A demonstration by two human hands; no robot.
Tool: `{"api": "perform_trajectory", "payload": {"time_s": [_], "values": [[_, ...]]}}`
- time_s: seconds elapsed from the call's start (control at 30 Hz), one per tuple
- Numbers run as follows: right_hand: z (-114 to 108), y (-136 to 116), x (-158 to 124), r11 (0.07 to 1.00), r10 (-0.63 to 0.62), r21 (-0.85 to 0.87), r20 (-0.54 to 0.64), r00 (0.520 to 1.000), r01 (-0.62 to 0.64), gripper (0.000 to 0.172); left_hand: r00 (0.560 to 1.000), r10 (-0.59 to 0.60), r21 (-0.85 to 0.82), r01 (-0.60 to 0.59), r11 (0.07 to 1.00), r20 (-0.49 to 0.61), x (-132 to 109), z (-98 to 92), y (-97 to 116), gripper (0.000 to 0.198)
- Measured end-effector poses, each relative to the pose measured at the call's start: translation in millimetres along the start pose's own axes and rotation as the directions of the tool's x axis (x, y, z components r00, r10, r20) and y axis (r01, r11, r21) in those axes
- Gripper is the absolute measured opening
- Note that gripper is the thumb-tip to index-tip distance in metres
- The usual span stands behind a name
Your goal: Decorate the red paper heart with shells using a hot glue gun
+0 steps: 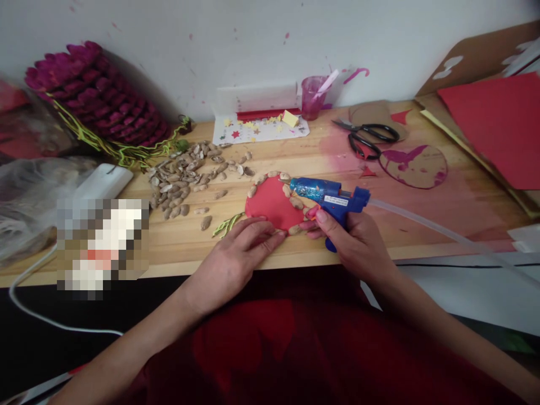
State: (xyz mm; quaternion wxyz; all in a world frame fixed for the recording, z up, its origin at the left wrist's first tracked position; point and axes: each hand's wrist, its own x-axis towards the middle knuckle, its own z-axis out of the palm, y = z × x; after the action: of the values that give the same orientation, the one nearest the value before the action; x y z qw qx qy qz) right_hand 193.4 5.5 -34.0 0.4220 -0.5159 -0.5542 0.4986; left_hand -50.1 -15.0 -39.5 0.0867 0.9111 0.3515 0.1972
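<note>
My right hand (354, 239) is wrapped round a blue hot glue gun (314, 189), with a translucent glue stick (405, 214) trailing from its back. Its nozzle meets the upper right edge of a red paper disc (270, 203), close to a peanut shell (285, 176). More peanut shells line the top and right rim of the disc. My left hand (240, 247) grips the near edge of the disc, fingers together; the fingertips partly cover that edge. Yellow-green strings (228, 225) stick out beside the disc on the left.
A heap of peanut shells (181, 183) lies left. Behind stand a magenta scaly craft piece (101, 95) and a pink cup (312, 98). Black-handled scissors (373, 135), a stained cardboard oval (422, 169) and red sheets (498, 124) lie right. A white power strip (107, 183) is left.
</note>
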Motion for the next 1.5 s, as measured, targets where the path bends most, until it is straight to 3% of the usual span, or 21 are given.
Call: {"api": "perform_trajectory", "payload": {"time_s": [0.37,0.57,0.87,1.17,1.5], "values": [[-1.0,9.5,0.0,0.999,-0.030,-0.035,0.013,0.999,0.031,0.029,0.996,0.066,0.127,-0.073,0.989,0.059,-3.3,2.9,-3.0,0.054],[0.8,7.1,-0.2,0.999,-0.044,0.026,0.031,0.999,0.044,0.023,0.993,0.094,0.199,-0.105,0.974,0.068,-1.7,5.8,-2.5,0.058],[-0.9,13.7,-0.8,0.999,-0.031,-0.037,0.008,0.999,0.031,0.024,0.995,0.078,0.204,-0.090,0.975,0.066,-3.3,7.7,-4.9,0.061],[3.5,13.1,-1.3,0.998,-0.050,0.042,0.002,0.999,0.050,0.025,0.993,0.099,0.226,-0.113,0.967,0.072,-5.7,7.7,-9.1,0.061],[2.4,9.6,-2.5,0.995,-0.084,-0.052,0.002,0.996,0.084,0.030,0.998,0.025,0.162,-0.034,0.986,0.054,0.3,0.8,-5.3,0.061]]}}
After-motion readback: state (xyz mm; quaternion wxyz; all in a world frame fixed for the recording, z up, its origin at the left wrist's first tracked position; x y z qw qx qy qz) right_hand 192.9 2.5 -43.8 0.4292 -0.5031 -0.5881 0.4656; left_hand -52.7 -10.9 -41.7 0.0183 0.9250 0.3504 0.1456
